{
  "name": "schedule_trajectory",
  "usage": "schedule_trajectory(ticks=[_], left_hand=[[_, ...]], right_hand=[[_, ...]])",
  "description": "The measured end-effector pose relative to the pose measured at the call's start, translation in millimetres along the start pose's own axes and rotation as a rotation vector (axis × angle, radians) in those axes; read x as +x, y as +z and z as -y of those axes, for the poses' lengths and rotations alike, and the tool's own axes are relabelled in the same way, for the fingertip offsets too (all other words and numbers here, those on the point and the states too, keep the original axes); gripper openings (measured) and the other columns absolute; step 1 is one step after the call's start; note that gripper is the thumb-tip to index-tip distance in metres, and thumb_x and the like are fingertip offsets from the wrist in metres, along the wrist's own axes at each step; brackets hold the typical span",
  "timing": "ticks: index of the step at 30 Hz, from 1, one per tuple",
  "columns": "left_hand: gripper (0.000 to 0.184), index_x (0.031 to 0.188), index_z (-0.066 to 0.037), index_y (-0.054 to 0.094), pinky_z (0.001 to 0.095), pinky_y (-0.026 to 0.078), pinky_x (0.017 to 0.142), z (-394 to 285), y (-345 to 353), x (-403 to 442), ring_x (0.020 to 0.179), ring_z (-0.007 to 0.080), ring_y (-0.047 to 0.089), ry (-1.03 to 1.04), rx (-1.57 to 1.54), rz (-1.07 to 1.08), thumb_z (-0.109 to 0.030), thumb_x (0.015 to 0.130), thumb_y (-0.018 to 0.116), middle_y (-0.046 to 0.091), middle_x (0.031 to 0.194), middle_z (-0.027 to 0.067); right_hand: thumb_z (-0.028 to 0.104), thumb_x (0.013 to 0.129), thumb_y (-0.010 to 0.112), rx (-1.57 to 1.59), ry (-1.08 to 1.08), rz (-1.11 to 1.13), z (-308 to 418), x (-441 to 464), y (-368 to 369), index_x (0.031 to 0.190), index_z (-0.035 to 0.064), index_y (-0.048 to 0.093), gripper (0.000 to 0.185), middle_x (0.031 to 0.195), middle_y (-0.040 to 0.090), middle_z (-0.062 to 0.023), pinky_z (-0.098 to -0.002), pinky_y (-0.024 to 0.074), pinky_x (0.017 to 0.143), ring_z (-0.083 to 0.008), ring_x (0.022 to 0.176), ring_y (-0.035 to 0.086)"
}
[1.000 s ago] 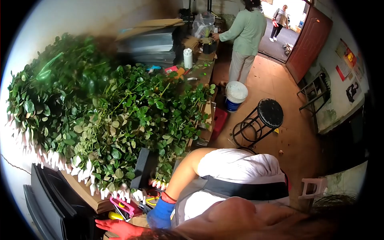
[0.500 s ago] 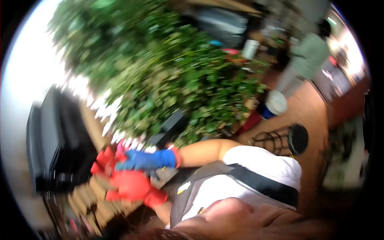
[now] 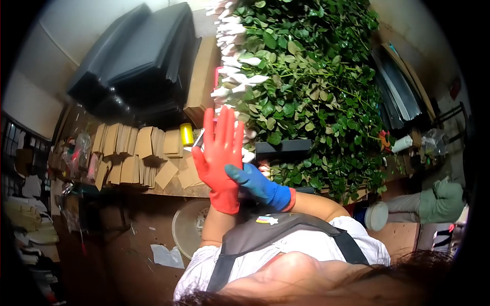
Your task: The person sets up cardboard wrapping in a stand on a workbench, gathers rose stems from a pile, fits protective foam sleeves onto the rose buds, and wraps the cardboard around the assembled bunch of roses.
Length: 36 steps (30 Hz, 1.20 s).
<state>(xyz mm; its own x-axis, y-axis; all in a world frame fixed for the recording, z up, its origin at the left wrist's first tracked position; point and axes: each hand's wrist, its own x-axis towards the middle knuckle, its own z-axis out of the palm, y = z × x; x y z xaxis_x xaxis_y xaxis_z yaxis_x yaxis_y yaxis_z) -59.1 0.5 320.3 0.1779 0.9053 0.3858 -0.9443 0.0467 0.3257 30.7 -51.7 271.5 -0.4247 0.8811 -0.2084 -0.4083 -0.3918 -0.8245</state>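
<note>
A red glove covers my left hand [image 3: 220, 163], which is raised palm up with its fingers stretched out and apart, holding nothing. My right hand [image 3: 255, 183], in a blue glove, presses against the lower edge of the red glove near the palm; part of its fingers is hidden there. Just beyond and to the right lies a large pile of leafy green stems [image 3: 316, 97], its white-wrapped heads [image 3: 229, 66] along the left edge. A black block [image 3: 283, 149] rests among the stems. Left of the red fingers stands a yellow container [image 3: 187, 134].
Folded cardboard pieces [image 3: 148, 143] line the table's left part. Behind them are stacked black sheets [image 3: 148, 56]. Under the table edge stands a round bin [image 3: 188, 227]. At the right are a white bucket [image 3: 376, 216] and another person [image 3: 441, 203] in green.
The view has swung left, bringing the cardboard pieces into sight. The hands, apart a second ago, are now together and raised, with the blue glove lower on the red one than half a second ago.
</note>
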Motion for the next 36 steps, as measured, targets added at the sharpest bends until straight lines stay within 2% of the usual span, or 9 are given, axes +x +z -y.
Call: schedule_trajectory(ticks=[4, 5, 12, 18, 24, 26, 29, 32, 36], left_hand=[[0.102, 0.161, 0.0, 0.009, 0.0513, 0.007, 0.127, 0, -1, -4, 0.155, 0.0374, 0.009, -0.052, 0.059, 0.062, -0.066, 0.096, 0.051, 0.009, 0.167, 0.0243], [0.104, 0.161, 0.0, 0.011, 0.0498, 0.008, 0.126, 4, 0, -8, 0.155, 0.0367, 0.01, -0.106, 0.066, 0.035, -0.069, 0.094, 0.051, 0.011, 0.167, 0.0231], [0.102, 0.161, -0.001, 0.01, 0.0482, 0.009, 0.126, 23, 9, -27, 0.155, 0.0361, 0.012, -0.038, 0.164, -0.042, -0.069, 0.096, 0.047, 0.012, 0.167, 0.0207], [0.116, 0.164, -0.014, 0.0, 0.0519, 0.012, 0.125, 13, 23, -42, 0.154, 0.0425, 0.012, -0.025, 0.216, 0.033, -0.066, 0.085, 0.067, 0.01, 0.166, 0.0255], [0.117, 0.163, -0.009, 0.003, 0.0527, 0.012, 0.125, 0, 40, -30, 0.155, 0.0406, 0.008, 0.059, 0.149, -0.014, -0.06, 0.083, 0.073, 0.009, 0.168, 0.0195], [0.106, 0.162, -0.005, 0.005, 0.0541, 0.003, 0.127, -5, 34, -20, 0.156, 0.0387, 0.004, 0.142, -0.006, 0.026, -0.052, 0.091, 0.068, 0.007, 0.168, 0.0201], [0.093, 0.162, -0.005, 0.008, 0.0532, -0.006, 0.126, -20, 30, -15, 0.156, 0.0383, 0.003, 0.042, -0.447, 0.074, -0.047, 0.097, 0.061, 0.007, 0.168, 0.0207], [0.086, 0.162, -0.009, 0.012, 0.0493, 0.0, 0.127, -20, 31, -26, 0.157, 0.029, 0.005, -0.057, -0.518, 0.124, -0.044, 0.099, 0.059, 0.013, 0.169, 0.0142], [0.083, 0.163, -0.015, 0.013, 0.0479, 0.005, 0.127, 13, 25, -42, 0.157, 0.0257, 0.01, -0.233, -0.725, 0.188, -0.041, 0.099, 0.059, 0.012, 0.171, 0.003]], right_hand=[[0.045, 0.102, 0.058, -0.236, -0.277, -0.061, 30, 19, -23, 0.123, 0.0005, 0.062, 0.049, 0.11, 0.066, -0.0023, -0.0283, 0.0492, 0.092, -0.011, 0.103, 0.06], [0.042, 0.103, 0.057, 0.161, -0.337, -0.042, 55, 13, -3, 0.118, 0.0023, 0.063, 0.043, 0.104, 0.066, -0.0026, -0.0288, 0.0503, 0.088, -0.0102, 0.1, 0.061], [0.036, 0.1, 0.064, -0.06, -0.148, -0.022, 58, 23, -24, 0.124, 0.0009, 0.063, 0.042, 0.113, 0.071, -0.0094, -0.03, 0.0529, 0.093, -0.0156, 0.103, 0.066], [0.032, 0.097, 0.069, 0.046, -0.115, 0.007, 41, -12, 0, 0.126, -0.0002, 0.062, 0.044, 0.113, 0.071, -0.0093, -0.0324, 0.0523, 0.095, -0.0173, 0.105, 0.066], [0.037, 0.09, 0.078, 0.011, -0.046, 0.07, 24, -23, 15, 0.148, -0.0015, 0.041, 0.078, 0.14, 0.054, -0.009, -0.0349, 0.0432, 0.107, -0.0181, 0.127, 0.052], [0.04, 0.089, 0.078, 0.012, -0.086, 0.124, 5, -19, 20, 0.15, -0.0017, 0.039, 0.084, 0.145, 0.051, -0.0102, -0.0356, 0.04, 0.111, -0.0182, 0.132, 0.048], [0.049, 0.099, 0.062, 0.2, -0.137, 0.286, 19, -13, 17, 0.153, 0.0006, 0.037, 0.076, 0.147, 0.051, -0.0097, -0.036, 0.0403, 0.112, -0.0199, 0.134, 0.048], [0.05, 0.105, 0.049, 0.725, -0.25, 0.424, 49, 4, 2, 0.153, 0.0034, 0.037, 0.068, 0.149, 0.051, -0.0103, -0.0373, 0.0415, 0.113, -0.0227, 0.135, 0.051], [0.053, 0.105, 0.045, 0.202, -0.503, 0.219, 40, 34, -3, 0.153, 0.0059, 0.038, 0.067, 0.146, 0.052, -0.013, -0.0391, 0.0426, 0.112, -0.023, 0.133, 0.053]])
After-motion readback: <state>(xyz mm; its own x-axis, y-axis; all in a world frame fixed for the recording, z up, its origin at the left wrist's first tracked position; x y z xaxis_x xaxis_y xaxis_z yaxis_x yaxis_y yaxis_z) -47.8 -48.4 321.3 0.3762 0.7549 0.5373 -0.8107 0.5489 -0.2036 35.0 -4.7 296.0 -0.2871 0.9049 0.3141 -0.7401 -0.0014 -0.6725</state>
